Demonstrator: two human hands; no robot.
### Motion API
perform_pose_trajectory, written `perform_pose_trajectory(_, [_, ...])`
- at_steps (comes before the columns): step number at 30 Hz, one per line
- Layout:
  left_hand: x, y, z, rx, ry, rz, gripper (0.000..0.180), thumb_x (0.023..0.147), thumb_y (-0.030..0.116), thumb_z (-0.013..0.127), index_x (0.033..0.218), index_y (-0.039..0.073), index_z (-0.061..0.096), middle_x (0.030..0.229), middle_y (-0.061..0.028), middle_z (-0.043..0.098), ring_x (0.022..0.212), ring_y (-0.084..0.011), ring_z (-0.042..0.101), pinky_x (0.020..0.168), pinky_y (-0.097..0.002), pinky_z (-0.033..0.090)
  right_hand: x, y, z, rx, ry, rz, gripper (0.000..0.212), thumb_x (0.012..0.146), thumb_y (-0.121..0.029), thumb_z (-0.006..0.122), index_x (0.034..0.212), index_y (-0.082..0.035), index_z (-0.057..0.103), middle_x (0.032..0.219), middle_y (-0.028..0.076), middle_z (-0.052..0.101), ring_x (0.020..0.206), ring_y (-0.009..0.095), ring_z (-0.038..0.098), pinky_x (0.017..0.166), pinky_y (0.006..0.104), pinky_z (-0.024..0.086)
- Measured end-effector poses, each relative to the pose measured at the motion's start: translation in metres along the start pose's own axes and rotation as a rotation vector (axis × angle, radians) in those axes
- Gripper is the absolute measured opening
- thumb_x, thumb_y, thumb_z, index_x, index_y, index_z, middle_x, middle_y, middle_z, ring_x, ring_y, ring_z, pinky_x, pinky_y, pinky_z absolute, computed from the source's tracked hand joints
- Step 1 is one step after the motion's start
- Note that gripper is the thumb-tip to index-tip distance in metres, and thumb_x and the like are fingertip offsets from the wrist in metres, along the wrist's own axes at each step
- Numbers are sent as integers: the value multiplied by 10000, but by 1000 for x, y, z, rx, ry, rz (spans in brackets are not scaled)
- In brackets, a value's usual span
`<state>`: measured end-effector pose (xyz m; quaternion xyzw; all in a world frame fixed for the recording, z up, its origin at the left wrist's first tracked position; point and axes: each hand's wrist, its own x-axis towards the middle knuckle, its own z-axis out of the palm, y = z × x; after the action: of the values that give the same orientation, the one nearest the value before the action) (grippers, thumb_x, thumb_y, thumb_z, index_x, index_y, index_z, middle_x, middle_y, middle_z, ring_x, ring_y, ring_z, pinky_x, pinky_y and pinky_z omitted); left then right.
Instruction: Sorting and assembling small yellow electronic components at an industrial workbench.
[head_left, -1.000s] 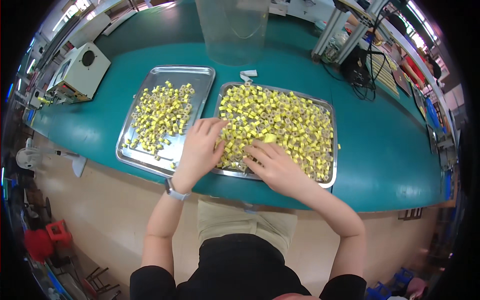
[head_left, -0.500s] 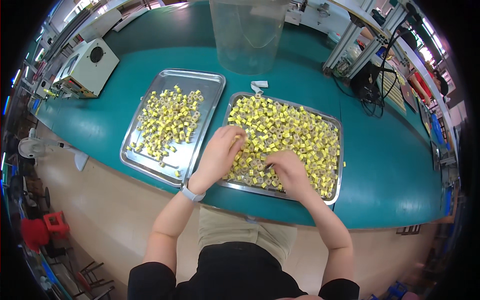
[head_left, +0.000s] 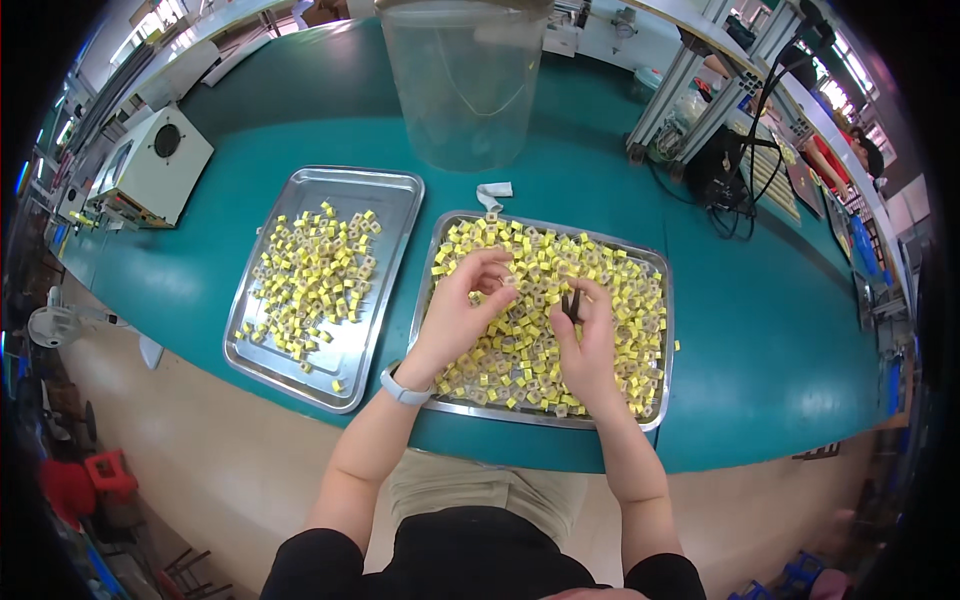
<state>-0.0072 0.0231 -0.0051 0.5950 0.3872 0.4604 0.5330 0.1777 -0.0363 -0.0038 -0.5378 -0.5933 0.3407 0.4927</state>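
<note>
Sorting looks underway: over the right tray [head_left: 655, 300], the left hand [head_left: 462, 310] pinches a yellow block [head_left: 507, 283], the right hand [head_left: 588, 345] grips a dark tool [head_left: 572, 303], needing careful alignment.

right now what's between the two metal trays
In the head view, only a narrow strip of bare teal table separates the left tray from the right tray; nothing lies in it.

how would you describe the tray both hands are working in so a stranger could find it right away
On the teal worktable lie two shallow metal trays side by side, before a big clear plastic bucket. It is the right-hand tray, under both hands. Unlike the left tray, half bare, it is packed almost edge to edge with small yellow parts.
</note>
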Motion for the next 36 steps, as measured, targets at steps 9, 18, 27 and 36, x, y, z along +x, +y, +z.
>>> perform_pose_trajectory(9, [5,9,-4,191,-87,170,204,884,25,679,1084,21,639,1063,-92,694,938,-144,654,793,-276,524,-1,-7,-10,-434,71,-477,426,821,103,594,1239,22,592,988,118,650,843,277,576,767,354,479])
perform_pose_trajectory(18, [2,4,-5,114,-142,206,181,875,22,695,1053,12,666,1087,-88,684,991,-165,631,819,-287,507,-3,-6,-10,-670,94,-524,467,786,12,705,1248,-42,659,977,66,673,817,203,593,850,357,364])
perform_pose_trajectory(27, [2,10,1,208,-129,346,203,807,20,744,1005,34,701,985,-81,697,824,-180,657,732,-292,513,-4,-4,-8,-663,121,-535,439,761,-23,754,1194,-49,690,942,48,685,808,188,606,818,342,365])
perform_pose_trajectory(36, [-3,3,10,-13,-151,226,157,884,49,682,1036,9,678,1000,-86,680,952,-178,637,803,-299,512,-2,-2,-7,-626,129,-551,440,730,-11,762,1165,-47,704,935,53,698,791,192,611,778,336,389])
